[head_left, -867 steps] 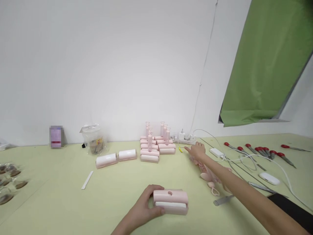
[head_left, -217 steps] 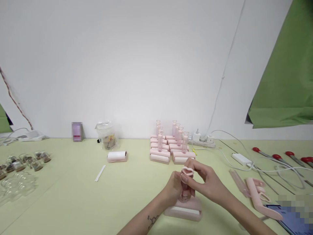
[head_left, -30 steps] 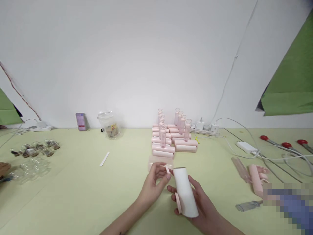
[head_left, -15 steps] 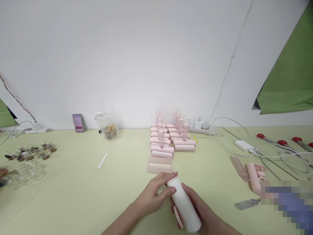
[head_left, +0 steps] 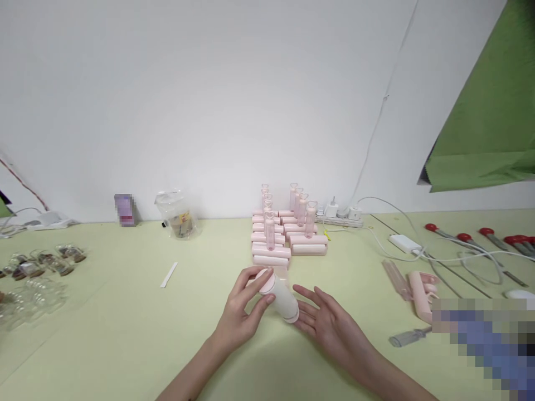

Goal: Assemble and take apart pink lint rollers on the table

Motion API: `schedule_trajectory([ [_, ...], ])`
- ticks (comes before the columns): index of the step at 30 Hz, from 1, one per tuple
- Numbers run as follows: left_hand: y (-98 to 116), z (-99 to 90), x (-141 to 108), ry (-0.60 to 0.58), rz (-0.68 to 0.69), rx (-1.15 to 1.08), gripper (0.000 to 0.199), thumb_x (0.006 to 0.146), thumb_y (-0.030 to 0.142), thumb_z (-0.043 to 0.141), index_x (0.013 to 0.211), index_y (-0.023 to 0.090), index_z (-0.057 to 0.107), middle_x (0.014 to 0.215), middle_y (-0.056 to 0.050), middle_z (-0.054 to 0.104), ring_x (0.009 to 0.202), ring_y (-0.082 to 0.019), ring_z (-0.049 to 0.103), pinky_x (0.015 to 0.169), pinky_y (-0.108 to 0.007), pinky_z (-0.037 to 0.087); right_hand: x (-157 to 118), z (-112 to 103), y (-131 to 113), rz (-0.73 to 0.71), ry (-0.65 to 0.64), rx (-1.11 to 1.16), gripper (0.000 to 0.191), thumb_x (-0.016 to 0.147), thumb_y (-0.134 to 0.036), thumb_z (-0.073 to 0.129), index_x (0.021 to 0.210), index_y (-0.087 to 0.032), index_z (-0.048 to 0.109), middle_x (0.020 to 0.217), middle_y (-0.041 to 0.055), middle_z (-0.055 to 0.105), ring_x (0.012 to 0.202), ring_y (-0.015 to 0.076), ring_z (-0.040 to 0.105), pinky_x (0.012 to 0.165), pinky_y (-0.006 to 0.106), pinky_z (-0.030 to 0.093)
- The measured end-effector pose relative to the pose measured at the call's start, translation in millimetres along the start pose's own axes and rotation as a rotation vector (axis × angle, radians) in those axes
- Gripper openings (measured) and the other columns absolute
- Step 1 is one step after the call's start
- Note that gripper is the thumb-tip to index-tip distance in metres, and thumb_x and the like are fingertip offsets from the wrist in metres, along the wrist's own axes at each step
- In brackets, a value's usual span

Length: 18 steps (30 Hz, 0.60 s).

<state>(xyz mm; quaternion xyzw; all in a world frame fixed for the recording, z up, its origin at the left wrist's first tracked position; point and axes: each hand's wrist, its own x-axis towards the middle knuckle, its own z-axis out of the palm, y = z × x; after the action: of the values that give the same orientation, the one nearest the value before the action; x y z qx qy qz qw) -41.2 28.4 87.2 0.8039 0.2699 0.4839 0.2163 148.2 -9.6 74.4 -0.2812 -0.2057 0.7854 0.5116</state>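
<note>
In the head view, a white cylindrical roll with a pink round end cap [head_left: 284,301] is pinched at its capped end by the left hand [head_left: 244,309], tilted above the pale green worktop [head_left: 125,340]. The right hand [head_left: 332,328] is spread, its fingertips at the roll's lower end. 2 rows of pink plastic rollers with upright heart-topped handles [head_left: 271,252] are arranged behind.

White roll [head_left: 285,302] between both hands [head_left: 243,308]
</note>
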Motion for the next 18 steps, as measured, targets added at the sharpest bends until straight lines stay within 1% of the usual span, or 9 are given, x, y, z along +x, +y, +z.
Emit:
schedule_trajectory([
  [3,-1,0.6,-1,-0.006,0.033,0.047,0.043,0.084,0.017,0.044,0.124,0.032,0.041,0.113,-0.008,0.045,0.104,-0.020,0.045,0.083,-0.035,0.044,-1,2,0,-0.008,-0.009,-0.002,0.036,0.084,-0.038,0.044,0.112,-0.017,0.048,0.104,0.0096,0.064,0.101,0.0206,0.056,0.093,0.035,0.034],
  [7,-2,4.4,-4,-0.034,0.088,0.064,0.048,0.083,0.015,0.046,0.126,0.031,0.037,0.114,-0.009,0.044,0.105,-0.020,0.045,0.083,-0.034,0.045,-1,3,-2,-0.048,-0.021,-0.008,0.033,0.082,-0.036,0.048,0.108,-0.017,0.051,0.104,0.0094,0.064,0.102,0.0202,0.055,0.094,0.035,0.034],
  [11,-1,10.0,-9,-0.058,0.150,0.096,0.052,0.082,0.011,0.046,0.128,0.031,0.034,0.116,-0.010,0.043,0.109,-0.022,0.044,0.081,-0.032,0.046,0,1,0,-0.100,-0.054,-0.059,0.038,0.079,-0.036,0.052,0.111,-0.017,0.051,0.105,0.0100,0.063,0.102,0.0206,0.054,0.094,0.036,0.033],
  [13,0,14.6,-15,-0.093,0.161,0.113,0.055,0.081,0.010,0.047,0.129,0.030,0.031,0.117,-0.011,0.043,0.110,-0.023,0.043,0.082,-0.033,0.045,1,-3,4,-0.137,-0.040,-0.161,0.048,0.075,-0.041,0.058,0.115,-0.018,0.048,0.105,0.0103,0.062,0.100,0.0215,0.054,0.092,0.037,0.033],
  [14,0,17.4,-18,-0.109,0.161,0.103,0.058,0.080,0.010,0.049,0.130,0.030,0.028,0.117,-0.011,0.045,0.110,-0.023,0.044,0.084,-0.034,0.044,2,-5,6,-0.167,-0.030,-0.239,0.058,0.069,-0.042,0.064,0.119,-0.019,0.044,0.106,0.0102,0.061,0.099,0.0222,0.054,0.091,0.037,0.034],
  [16,2,23.3,-25,-0.144,0.173,0.036,0.065,0.078,0.009,0.051,0.131,0.033,0.021,0.117,-0.009,0.047,0.106,-0.021,0.046,0.086,-0.036,0.043,1,-10,9,-0.231,-0.023,-0.433,0.083,0.057,-0.038,0.075,0.126,-0.022,0.033,0.111,0.0098,0.056,0.100,0.0236,0.052,0.088,0.037,0.036],
  [17,3,26.0,-27,-0.168,0.170,-0.022,0.067,0.077,0.009,0.052,0.130,0.035,0.019,0.117,-0.008,0.048,0.105,-0.021,0.047,0.087,-0.037,0.042,0,-12,10,-0.256,-0.025,-0.534,0.092,0.053,-0.035,0.078,0.129,-0.024,0.026,0.114,0.0098,0.052,0.103,0.0240,0.051,0.088,0.037,0.036],
  [18,4,28.3,-28,-0.186,0.144,-0.093,0.068,0.076,0.010,0.054,0.128,0.037,0.019,0.119,-0.007,0.047,0.107,-0.021,0.047,0.088,-0.038,0.041,-2,-13,9,-0.280,-0.025,-0.630,0.096,0.054,-0.032,0.078,0.131,-0.025,0.021,0.117,0.0101,0.048,0.106,0.0243,0.048,0.089,0.037,0.035],
])
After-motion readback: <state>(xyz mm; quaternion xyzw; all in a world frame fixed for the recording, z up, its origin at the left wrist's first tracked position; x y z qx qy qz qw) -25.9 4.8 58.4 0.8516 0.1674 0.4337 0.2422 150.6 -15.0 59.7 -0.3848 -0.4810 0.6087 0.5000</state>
